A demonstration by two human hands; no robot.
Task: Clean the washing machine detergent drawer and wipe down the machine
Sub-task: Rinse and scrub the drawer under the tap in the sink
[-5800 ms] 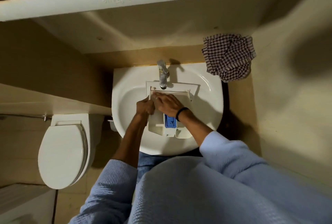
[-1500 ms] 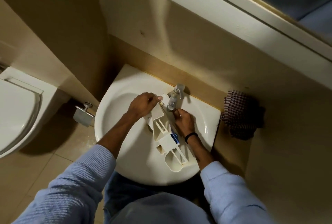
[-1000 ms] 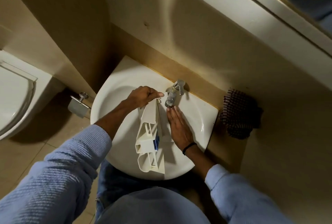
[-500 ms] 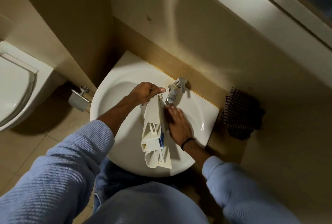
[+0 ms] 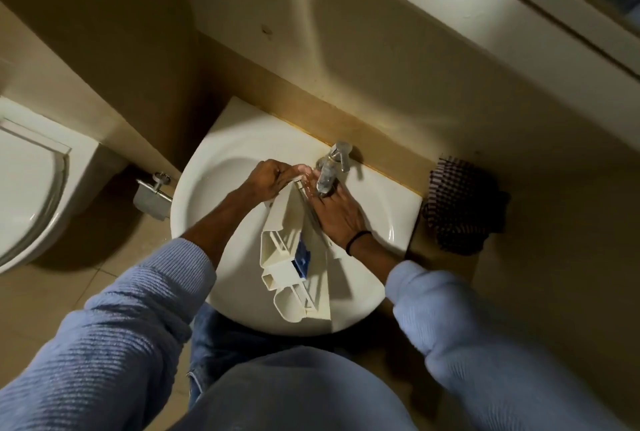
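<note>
Two hands on the drawer (image 5: 282, 223), which is tipped on its side over the sink (image 5: 194, 195), far end tucked right under the tap (image 5: 327, 174). Left hand (image 5: 272, 178) has its fingers curled round that far end, propping it at an angle, I'd guess so water drains off. Right hand (image 5: 337, 214) lies flat-fingered against the drawer's right side, looks like rubbing grime off. Can't tell if the tap's running. Checked cloth (image 5: 457, 209) sits off right, probably for the machine wipe-down.
</note>
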